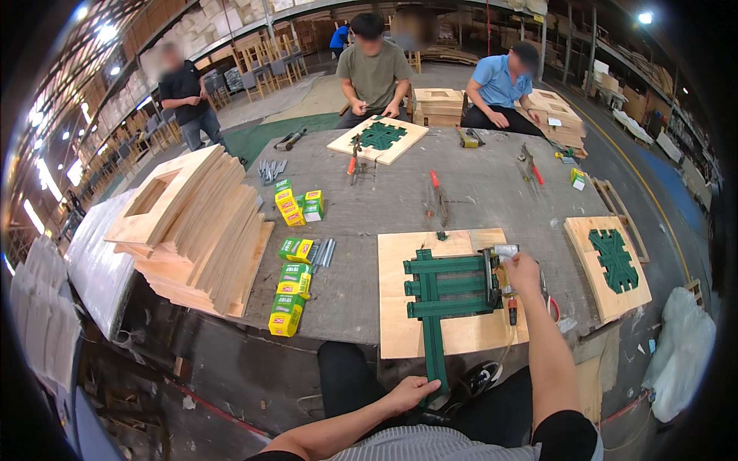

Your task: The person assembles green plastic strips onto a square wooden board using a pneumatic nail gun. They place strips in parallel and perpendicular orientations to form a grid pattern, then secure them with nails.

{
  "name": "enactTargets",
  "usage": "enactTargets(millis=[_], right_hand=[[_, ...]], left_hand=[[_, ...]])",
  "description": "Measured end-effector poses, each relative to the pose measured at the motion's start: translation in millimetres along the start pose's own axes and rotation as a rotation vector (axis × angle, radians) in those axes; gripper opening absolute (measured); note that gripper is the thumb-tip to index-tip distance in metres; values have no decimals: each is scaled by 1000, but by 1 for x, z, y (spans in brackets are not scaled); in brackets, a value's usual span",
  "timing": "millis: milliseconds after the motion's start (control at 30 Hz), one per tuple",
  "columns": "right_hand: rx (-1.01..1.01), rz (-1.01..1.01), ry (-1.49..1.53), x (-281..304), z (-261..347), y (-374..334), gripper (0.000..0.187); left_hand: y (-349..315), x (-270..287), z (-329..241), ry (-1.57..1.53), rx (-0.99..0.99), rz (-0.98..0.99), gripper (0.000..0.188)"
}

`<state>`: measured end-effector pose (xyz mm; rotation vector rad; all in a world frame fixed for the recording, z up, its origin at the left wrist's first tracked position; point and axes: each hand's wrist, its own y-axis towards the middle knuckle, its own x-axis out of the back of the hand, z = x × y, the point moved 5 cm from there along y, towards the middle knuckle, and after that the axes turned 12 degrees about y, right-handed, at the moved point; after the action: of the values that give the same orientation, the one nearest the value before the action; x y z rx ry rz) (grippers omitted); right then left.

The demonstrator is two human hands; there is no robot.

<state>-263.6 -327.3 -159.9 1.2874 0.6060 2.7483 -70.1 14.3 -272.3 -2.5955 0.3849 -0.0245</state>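
A light plywood panel (pixel 400 339) lies at the table's near edge, with green elastic webbing (pixel 453 265) woven across its opening. One webbing strip (pixel 433 349) runs off the panel toward me. My left hand (pixel 413 393) is closed on that strip's near end, below the panel's edge. My right hand (pixel 525 274) grips a staple gun (pixel 496 283) at the right side of the webbing. The gun's lower part and the webbing ends beneath it are partly hidden.
Staple boxes (pixel 286 313) and loose staple strips (pixel 323 252) lie left of the panel. Red-handled pliers (pixel 437 192) rest beyond it. Another webbed panel (pixel 607 265) lies right. Stacked wooden frames (pixel 200 223) stand left. Two people sit across the table, one behind a webbed panel (pixel 407 138).
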Motion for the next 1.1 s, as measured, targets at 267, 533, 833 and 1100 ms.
enactTargets(millis=[267, 533, 833, 1100], right_hand=[[-1032, 1062, 1271, -99, 99, -248, 51], [-1040, 677, 1254, -112, 95, -250, 30], [-788, 510, 1102, -105, 122, -294, 28], [-699, 458, 1051, -92, 103, -323, 31]], left_hand=[[-29, -34, 34, -94, -102, 249, 40], [-31, 7, -11, 1197, -51, -58, 22], [-7, 60, -58, 1585, -576, -656, 83], [12, 53, -44, 1760, -758, -594, 79]])
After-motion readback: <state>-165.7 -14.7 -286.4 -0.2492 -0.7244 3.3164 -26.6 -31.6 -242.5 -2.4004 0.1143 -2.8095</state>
